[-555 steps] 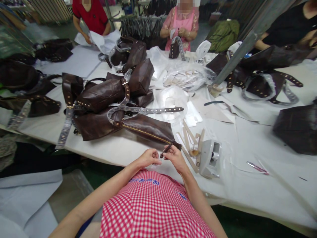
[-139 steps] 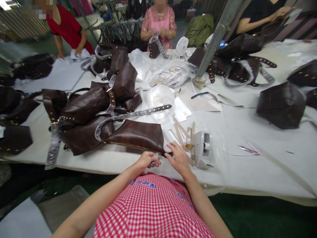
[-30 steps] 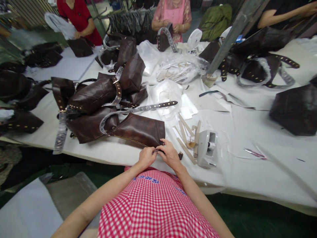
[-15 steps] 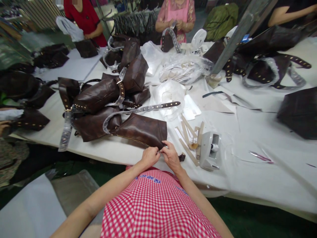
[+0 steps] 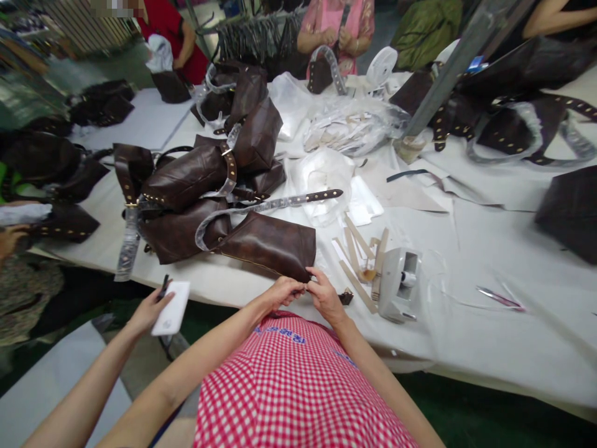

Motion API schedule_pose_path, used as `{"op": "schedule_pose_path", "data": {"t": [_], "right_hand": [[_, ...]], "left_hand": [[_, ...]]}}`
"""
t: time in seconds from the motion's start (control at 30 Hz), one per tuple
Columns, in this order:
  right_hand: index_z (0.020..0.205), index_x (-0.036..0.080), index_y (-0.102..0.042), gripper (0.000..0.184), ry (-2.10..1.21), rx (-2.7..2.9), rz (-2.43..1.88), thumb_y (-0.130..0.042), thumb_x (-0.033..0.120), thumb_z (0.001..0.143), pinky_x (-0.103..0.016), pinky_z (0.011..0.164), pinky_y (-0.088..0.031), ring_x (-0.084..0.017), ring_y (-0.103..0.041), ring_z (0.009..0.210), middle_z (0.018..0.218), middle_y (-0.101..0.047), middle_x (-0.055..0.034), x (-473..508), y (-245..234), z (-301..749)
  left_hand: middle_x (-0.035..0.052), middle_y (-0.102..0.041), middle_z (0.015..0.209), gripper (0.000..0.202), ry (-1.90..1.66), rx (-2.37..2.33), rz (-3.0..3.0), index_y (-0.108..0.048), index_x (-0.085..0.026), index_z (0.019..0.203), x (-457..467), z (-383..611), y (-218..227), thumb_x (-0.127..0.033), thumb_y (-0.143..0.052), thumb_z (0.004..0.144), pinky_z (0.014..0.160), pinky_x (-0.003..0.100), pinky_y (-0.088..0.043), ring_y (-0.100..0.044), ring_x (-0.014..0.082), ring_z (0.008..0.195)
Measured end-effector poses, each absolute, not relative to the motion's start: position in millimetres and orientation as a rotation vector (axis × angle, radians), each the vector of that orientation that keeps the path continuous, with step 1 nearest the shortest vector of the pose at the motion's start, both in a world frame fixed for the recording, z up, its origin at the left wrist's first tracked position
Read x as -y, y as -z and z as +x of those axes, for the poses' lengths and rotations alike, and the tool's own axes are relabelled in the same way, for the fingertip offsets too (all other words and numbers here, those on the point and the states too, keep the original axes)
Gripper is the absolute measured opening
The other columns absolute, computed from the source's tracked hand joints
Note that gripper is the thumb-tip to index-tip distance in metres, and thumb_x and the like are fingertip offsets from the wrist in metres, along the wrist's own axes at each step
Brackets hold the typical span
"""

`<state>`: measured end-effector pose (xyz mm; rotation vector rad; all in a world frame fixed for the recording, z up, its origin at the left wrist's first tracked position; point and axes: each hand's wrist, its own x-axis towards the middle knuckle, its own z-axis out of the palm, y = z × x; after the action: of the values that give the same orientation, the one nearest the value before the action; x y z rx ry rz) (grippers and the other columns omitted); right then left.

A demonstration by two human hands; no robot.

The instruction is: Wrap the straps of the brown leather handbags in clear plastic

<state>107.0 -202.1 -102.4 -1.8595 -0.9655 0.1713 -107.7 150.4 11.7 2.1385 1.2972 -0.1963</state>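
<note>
The white cloth-covered table [image 5: 466,298] carries the work. On it the flat, dark brown leather bag [image 5: 270,242] lies at 12 o'clock from the person, just beyond the near table edge. Its long axis runs roughly from 9 o'clock to 3 o'clock, with the right end set slightly nearer. The zip edge faces 6 o'clock, and the film-wrapped studded strap [image 5: 280,204] points toward 2 o'clock. The left hand [image 5: 282,292] and right hand [image 5: 326,298] are brought together at the bag's near right corner. The fingertips of both are pinched shut on that corner. Whether a zip pull or a wrap is gripped there cannot be told. The step in hand is judged to be fine work on the zip end. The next move is judged to call for a steady two-handed pinch, with the bag kept flat. A grey tape dispenser [image 5: 396,286] stands at 3 o'clock of the hands. At 9 o'clock, another person's hand [image 5: 148,311] holds a white phone [image 5: 171,316].
</note>
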Motion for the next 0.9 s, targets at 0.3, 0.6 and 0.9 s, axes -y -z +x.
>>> {"op": "schedule_pose_path", "data": {"t": [0.3,0.6,0.9], "right_hand": [[0.092,0.020,-0.069,0.026,-0.084,0.940,-1.869,-0.048,0.009,0.081,-0.043,0.098,-0.047,-0.024,-0.051,0.122,0.134,-0.052,-0.0122,208.1,91.1,101.1],[0.096,0.016,-0.066,0.029,0.295,-0.067,-2.212,-0.043,0.031,0.086,-0.033,0.080,-0.046,-0.021,-0.061,0.083,0.093,-0.068,-0.0112,314.6,67.9,135.2],[0.065,0.016,-0.071,0.027,-0.321,-0.485,-2.357,-0.051,0.033,0.070,-0.028,0.058,-0.042,-0.020,-0.060,0.063,0.061,-0.068,-0.0079,395.8,78.6,174.5]], "left_hand": [[-0.0002,-0.069,0.091,0.025,0.096,-1.181,2.286,-0.063,-0.023,0.098,-188.1,-50.7,24.0,-0.040,-0.048,0.088,0.072,0.030,-0.047,-0.062,0.0284,0.100],[0.0011,-0.061,0.077,0.030,0.275,-0.488,2.070,-0.063,-0.012,0.083,33.2,48.2,67.0,-0.041,-0.055,0.087,0.064,0.028,-0.047,-0.058,0.0157,0.071],[-0.0026,-0.046,0.054,0.034,0.284,-0.433,2.074,-0.050,-0.018,0.055,44.8,57.8,54.1,-0.047,-0.045,0.072,0.056,0.026,-0.030,-0.043,0.0143,0.058]]}}
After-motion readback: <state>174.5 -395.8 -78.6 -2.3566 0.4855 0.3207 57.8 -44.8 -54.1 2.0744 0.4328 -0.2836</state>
